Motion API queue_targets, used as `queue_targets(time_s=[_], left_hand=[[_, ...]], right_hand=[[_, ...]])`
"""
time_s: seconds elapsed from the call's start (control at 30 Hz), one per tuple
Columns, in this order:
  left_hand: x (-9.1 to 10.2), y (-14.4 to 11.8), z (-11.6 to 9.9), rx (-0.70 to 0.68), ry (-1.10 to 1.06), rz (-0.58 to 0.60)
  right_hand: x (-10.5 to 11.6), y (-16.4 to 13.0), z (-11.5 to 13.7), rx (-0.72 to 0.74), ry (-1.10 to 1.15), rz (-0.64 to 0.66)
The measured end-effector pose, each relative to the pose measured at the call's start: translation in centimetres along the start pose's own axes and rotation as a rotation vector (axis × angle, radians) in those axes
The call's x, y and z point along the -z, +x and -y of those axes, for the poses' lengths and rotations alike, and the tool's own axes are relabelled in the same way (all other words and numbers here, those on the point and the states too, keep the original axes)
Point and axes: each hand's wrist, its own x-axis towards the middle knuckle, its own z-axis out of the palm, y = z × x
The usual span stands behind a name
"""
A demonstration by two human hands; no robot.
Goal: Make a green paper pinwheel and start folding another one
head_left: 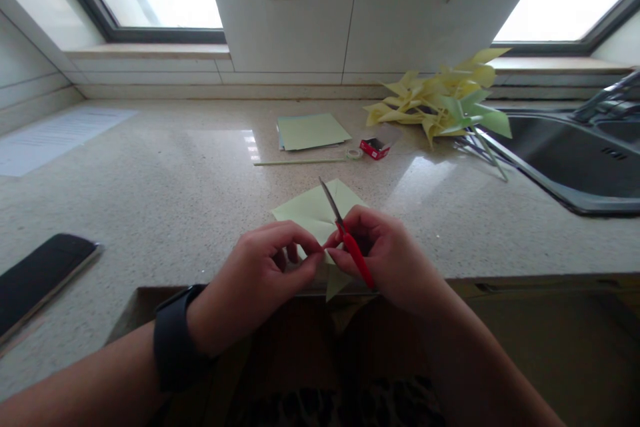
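Observation:
A pale green square of paper (313, 210) lies at the counter's front edge, with a crease running across it and one corner hanging over the edge. At its near side my left hand (273, 267) pinches the paper between thumb and forefinger. My right hand (383, 247) holds red-handled scissors (356, 255), their blades together and pointing up and away over the sheet. Its thumb and fingertips also meet the paper, right beside my left fingertips. Both hands cover part of the paper's near half, so any cuts there are hidden.
Behind the sheet are a thin green stick (300, 162), a tape roll (354, 154), a small red box (375, 148) and stacked paper (315, 131). Several yellow and green pinwheels (445, 103) lie beside the sink (560, 160). Left are a phone (45, 277) and printed sheet (55, 137).

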Motion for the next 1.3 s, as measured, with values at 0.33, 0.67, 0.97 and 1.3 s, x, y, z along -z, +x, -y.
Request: queue_targets(time_s=[0.33,0.67,0.97,1.3], left_hand=[[0.2,0.4,0.1,0.078,-0.076,0.058],[-0.1,0.3,0.8,0.214,-0.419,-0.054],[0.5,0.1,0.3,-0.098,-0.027,-0.242],[0.7,-0.1,0.0,-0.024,-0.059,-0.209]], right_hand=[[0.0,0.0,0.0,0.009,0.012,0.000],[0.0,0.1,-0.6,-0.005,-0.015,-0.017],[-0.6,0.3,0.3,-0.027,0.095,-0.132],[-1.9,1.3,1.4,-0.021,0.129,-0.242]])
